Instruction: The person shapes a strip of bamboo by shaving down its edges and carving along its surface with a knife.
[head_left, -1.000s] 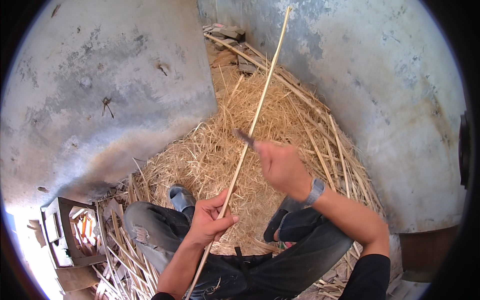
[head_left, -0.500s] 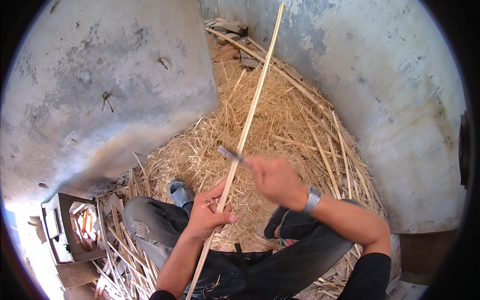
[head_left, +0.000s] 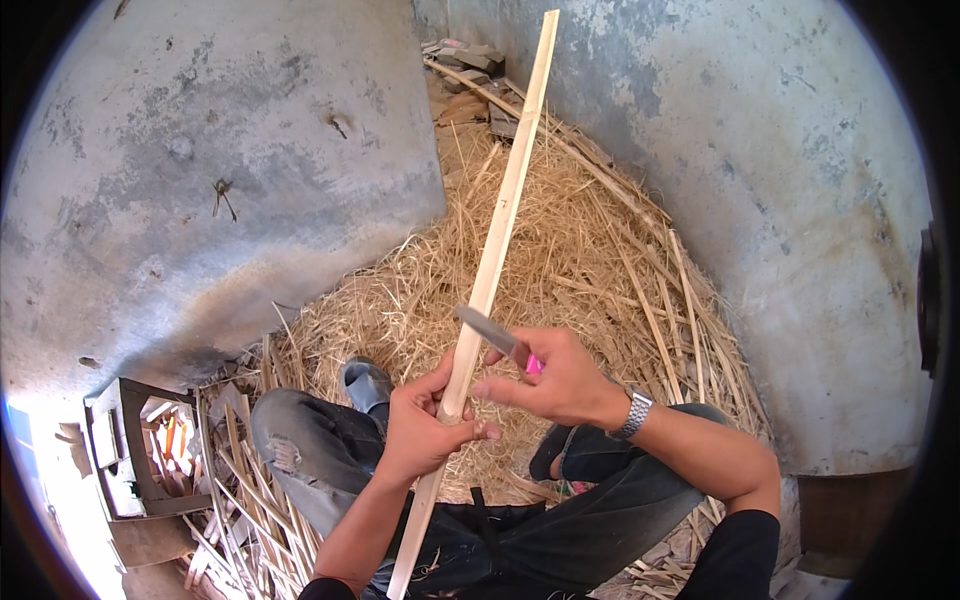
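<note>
A long pale strip of split bamboo or wood [head_left: 505, 200] runs from my lap up toward the far wall, its broad face turned up. My left hand [head_left: 425, 425] is closed around it low down, thumb lying across. My right hand [head_left: 550, 380] grips a knife [head_left: 490, 328] with a grey blade and a bit of pink showing at the handle. The blade lies across the strip just above my left hand; I cannot tell whether it touches. Most of the handle is hidden in my fingers.
Thin shavings [head_left: 400, 290] cover the ground between two stained walls. Long strips [head_left: 690, 310] lie along the right wall, and more strips [head_left: 255, 505] are piled at lower left beside a dark open frame [head_left: 150, 460]. Bricks [head_left: 470, 58] sit in the far corner.
The strip has turned from its narrow edge to its broad face. My right hand with the knife has come down and closer to my left hand, which stays about where it was.
</note>
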